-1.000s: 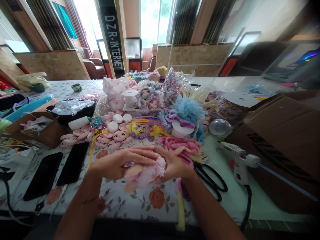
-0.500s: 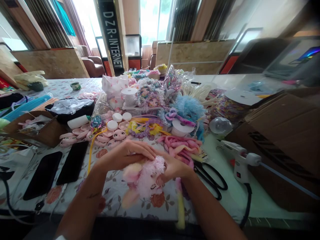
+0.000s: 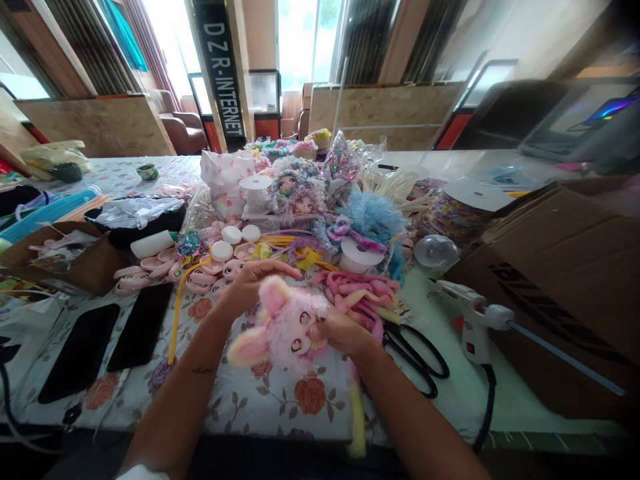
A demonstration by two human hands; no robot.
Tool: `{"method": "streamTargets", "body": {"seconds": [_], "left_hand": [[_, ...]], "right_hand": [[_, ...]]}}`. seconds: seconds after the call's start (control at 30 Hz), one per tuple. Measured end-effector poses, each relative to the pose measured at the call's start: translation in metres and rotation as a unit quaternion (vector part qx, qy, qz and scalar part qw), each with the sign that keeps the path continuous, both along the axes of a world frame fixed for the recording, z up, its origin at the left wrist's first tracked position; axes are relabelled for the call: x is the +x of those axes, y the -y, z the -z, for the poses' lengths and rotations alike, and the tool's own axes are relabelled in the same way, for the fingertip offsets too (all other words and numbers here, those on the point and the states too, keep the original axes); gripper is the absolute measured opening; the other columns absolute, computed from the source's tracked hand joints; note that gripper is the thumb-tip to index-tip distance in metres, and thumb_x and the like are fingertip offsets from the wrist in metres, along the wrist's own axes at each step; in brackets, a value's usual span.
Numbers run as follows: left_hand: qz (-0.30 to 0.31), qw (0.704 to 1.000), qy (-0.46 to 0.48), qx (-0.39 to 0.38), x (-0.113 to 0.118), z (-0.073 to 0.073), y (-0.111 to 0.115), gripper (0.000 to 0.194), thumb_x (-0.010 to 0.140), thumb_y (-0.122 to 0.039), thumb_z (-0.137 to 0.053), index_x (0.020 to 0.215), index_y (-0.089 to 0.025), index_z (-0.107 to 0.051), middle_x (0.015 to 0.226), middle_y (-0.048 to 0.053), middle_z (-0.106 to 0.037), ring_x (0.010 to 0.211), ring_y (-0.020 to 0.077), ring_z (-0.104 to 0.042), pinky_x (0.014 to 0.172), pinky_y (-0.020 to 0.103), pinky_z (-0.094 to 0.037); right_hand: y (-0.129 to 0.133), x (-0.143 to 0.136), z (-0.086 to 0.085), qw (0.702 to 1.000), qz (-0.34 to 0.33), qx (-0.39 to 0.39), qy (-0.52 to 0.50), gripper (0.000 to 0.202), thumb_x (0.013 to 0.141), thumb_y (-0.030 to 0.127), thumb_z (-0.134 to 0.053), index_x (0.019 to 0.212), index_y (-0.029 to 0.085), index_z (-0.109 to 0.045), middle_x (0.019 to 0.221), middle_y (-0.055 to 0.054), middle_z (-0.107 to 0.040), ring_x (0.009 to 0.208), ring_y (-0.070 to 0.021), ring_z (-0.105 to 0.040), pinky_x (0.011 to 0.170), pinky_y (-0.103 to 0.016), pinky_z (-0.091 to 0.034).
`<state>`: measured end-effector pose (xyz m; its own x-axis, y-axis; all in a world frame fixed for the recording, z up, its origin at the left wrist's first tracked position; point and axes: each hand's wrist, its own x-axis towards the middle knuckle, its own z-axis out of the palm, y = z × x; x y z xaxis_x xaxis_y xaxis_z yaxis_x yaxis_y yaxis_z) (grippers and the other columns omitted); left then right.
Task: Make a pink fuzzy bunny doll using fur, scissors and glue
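A fluffy pink doll head (image 3: 287,323) with long pink-and-yellow ears is tilted sideways above the flowered tablecloth. My right hand (image 3: 343,330) grips it at the face, thumb across the front near the mouth. Just behind the upper ear is my left hand (image 3: 253,283), its fingers stretched out to the right; whether its palm touches the fluff is hidden. Pink and yellow fuzzy strips (image 3: 357,293) lie beyond my right hand, and one yellow end hangs toward the table edge. Black-handled scissors (image 3: 417,357) rest to the right of my right wrist.
A white glue gun (image 3: 473,320) stands at the right beside a cardboard box (image 3: 555,293). Two dark phones (image 3: 140,327) lie at the left. Pink doll face shells (image 3: 160,263), ribbon spools (image 3: 363,253) and blue fluff (image 3: 375,217) crowd the table's middle.
The doll head has turned so its face and both eyes show more and its ears sit higher. My left hand has moved left, away from the top of the head.
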<state>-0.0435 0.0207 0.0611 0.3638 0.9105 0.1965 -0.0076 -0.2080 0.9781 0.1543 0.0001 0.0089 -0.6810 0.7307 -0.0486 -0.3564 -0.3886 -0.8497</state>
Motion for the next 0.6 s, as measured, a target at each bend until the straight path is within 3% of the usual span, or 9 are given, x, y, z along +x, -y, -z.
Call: {"method": "streamTargets", "body": {"seconds": [0.1,0.2,0.33,0.5,0.6], "left_hand": [[-0.085,0.984,0.158,-0.015,-0.001,0.009,-0.003,0.022,0.078,-0.025,-0.062,0.096,-0.018,-0.072,0.105,0.007,-0.072,0.101,0.0229,-0.066,0.092,0.036,-0.051],[-0.099,0.967,0.231,-0.043,-0.002,0.017,-0.004,0.031,0.084,-0.032,-0.057,0.108,-0.016,-0.068,0.11,0.01,-0.07,0.107,0.0237,-0.063,0.094,0.037,-0.049],[-0.153,0.963,0.218,-0.043,0.006,0.025,-0.005,0.04,0.086,-0.048,-0.057,0.108,-0.017,-0.067,0.11,0.009,-0.069,0.103,0.0215,-0.063,0.089,0.031,-0.048],[-0.141,0.979,0.145,-0.013,0.023,0.032,-0.002,0.029,0.078,-0.04,-0.07,0.094,-0.016,-0.067,0.086,0.003,-0.067,0.078,0.0144,-0.06,0.072,0.025,-0.048],[-0.174,0.976,0.131,-0.03,0.028,0.038,-0.002,0.027,0.075,-0.04,-0.073,0.083,-0.015,-0.065,0.076,0.0,-0.062,0.07,0.0125,-0.056,0.065,0.023,-0.046]], "right_hand": [[-0.001,-0.001,0.004,0.997,0.057,-0.054,-0.004,0.041,0.059,0.035,-0.082,0.093,0.016,-0.069,0.079,-0.003,-0.07,0.069,-0.0171,-0.066,0.057,-0.024,-0.052],[-0.005,-0.005,0.006,0.992,0.112,-0.055,-0.02,0.033,0.067,0.039,-0.077,0.091,0.018,-0.067,0.083,-0.003,-0.072,0.077,-0.0185,-0.068,0.067,-0.027,-0.055],[-0.008,-0.014,0.004,0.976,0.208,-0.051,-0.041,0.034,0.072,0.039,-0.073,0.099,0.021,-0.064,0.093,-0.003,-0.073,0.093,-0.0229,-0.068,0.079,-0.033,-0.055],[-0.005,-0.023,0.006,0.97,0.242,0.001,-0.027,0.043,0.072,0.032,-0.075,0.111,0.022,-0.06,0.103,-0.004,-0.072,0.103,-0.0258,-0.065,0.089,-0.04,-0.053],[-0.004,-0.026,0.012,0.964,0.266,0.026,-0.017,0.052,0.073,0.032,-0.075,0.12,0.024,-0.055,0.109,-0.004,-0.07,0.103,-0.0241,-0.065,0.093,-0.041,-0.051]]}}
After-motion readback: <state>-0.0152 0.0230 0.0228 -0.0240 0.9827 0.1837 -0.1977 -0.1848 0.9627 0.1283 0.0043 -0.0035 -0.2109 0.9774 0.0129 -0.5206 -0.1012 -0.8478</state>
